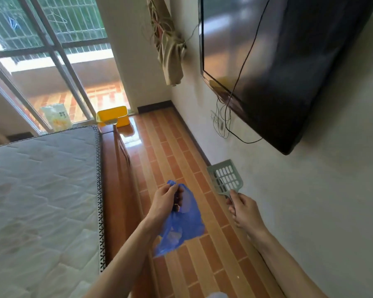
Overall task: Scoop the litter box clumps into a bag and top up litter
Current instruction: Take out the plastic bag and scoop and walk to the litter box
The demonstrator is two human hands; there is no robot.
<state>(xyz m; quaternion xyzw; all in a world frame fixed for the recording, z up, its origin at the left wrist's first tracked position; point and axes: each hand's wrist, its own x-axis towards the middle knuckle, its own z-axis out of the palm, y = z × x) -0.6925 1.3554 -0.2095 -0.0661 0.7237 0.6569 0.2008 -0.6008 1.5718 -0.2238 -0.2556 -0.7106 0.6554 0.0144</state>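
- The floor [177, 160] is orange-brown tile laid in long strips, running from near to far as a narrow aisle between a bed on the left and a white wall [310, 211] on the right.
- A bare quilted mattress [41, 190] lies on a wooden bed frame [116, 179] that fills the left side.
- At the far end stands a yellow litter box [113, 118], on the floor just beside the sliding window [52, 61]; a pale bag of litter [57, 119] leans against the glass to its left, beyond the mattress corner.
- A dark television [278, 61] hangs on the right wall with cables [228, 121] drooping under it.
- The left hand [166, 201] is held out over the aisle, fingers curled, pinching the top of a blue plastic bag [185, 222] that hangs below it.
- The right hand [243, 209] grips the handle of a grey-green slotted scoop [226, 177], head pointing away, close to the wall.
- The aisle runs open to the litter box, which is well apart from both hands.
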